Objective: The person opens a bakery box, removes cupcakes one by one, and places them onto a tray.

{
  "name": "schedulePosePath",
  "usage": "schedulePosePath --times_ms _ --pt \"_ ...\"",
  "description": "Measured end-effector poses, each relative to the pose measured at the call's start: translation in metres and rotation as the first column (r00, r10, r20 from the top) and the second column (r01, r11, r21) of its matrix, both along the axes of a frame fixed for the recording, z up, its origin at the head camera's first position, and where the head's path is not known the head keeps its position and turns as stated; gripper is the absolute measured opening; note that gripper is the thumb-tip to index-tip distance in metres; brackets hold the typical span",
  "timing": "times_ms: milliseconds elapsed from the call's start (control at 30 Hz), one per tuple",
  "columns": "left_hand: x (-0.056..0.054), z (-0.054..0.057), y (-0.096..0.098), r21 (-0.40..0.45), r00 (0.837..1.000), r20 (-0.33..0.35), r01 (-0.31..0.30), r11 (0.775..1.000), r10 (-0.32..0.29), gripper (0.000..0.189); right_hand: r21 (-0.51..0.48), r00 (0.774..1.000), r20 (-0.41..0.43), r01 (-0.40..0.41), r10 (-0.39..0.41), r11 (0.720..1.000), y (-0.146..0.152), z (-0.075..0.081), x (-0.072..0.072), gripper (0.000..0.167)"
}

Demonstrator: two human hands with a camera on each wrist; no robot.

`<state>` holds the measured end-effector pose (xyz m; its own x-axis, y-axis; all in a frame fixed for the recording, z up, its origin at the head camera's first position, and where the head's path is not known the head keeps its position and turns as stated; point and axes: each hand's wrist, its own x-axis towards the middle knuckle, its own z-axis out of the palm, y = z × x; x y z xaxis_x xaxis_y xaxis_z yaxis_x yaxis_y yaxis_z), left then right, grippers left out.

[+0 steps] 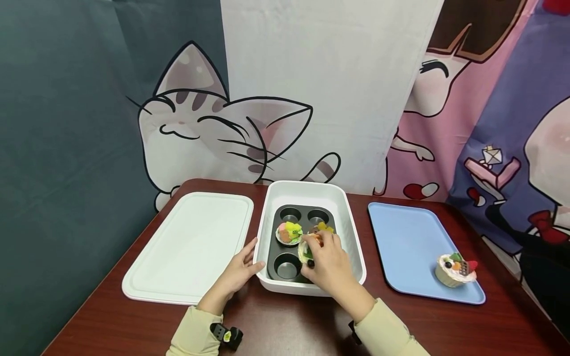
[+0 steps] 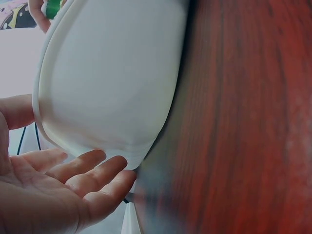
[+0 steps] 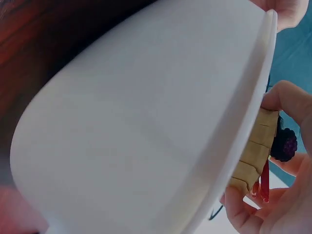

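Note:
A white bin point(image 1: 354, 237) holds a dark muffin pan point(image 1: 277, 254). Over the pan's front right part, my right hand point(image 1: 331, 262) pinches a toy cupcake point(image 3: 251, 151) between thumb and fingers; a dark berry and red pieces top its pale pleated cup. One fruit-topped cupcake point(image 1: 289, 233) sits in the middle left cup, and another cupcake point(image 1: 324, 227) shows partly behind my hand. My left hand point(image 1: 238, 272) rests at the bin's front left corner, thumb at the rim and fairly straight fingers along the outer wall.
To the left lies a white tray point(image 1: 191, 247). A blue tray point(image 1: 409, 247) lies on the right, with a cupcake point(image 1: 451, 272) near its front right corner. A printed cloth point(image 1: 334, 99) hangs behind the brown table point(image 1: 276, 326).

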<state>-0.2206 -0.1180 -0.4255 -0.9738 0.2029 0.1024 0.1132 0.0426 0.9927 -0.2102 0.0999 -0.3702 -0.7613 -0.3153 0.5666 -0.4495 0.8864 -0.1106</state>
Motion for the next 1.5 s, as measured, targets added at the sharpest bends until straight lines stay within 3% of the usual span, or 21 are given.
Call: schedulePosePath --times_ms 567,1067,1500 --pt "-0.006 0.003 0.005 -0.003 1.0 0.013 0.006 1.0 -0.006 0.065 -0.073 0.987 0.095 0.137 -0.13 0.988 0.044 0.021 -0.006 0.057" --pt "-0.004 0.004 0.008 -0.012 0.999 0.026 0.024 1.0 -0.023 0.065 -0.122 0.964 0.176 0.223 -0.2 0.967 0.079 0.019 -0.003 0.055" --pt "-0.001 0.004 -0.001 -0.053 1.0 0.023 -0.013 0.999 0.014 0.064 -0.101 0.942 0.193 0.299 -0.276 0.949 0.109 0.014 -0.006 0.056"
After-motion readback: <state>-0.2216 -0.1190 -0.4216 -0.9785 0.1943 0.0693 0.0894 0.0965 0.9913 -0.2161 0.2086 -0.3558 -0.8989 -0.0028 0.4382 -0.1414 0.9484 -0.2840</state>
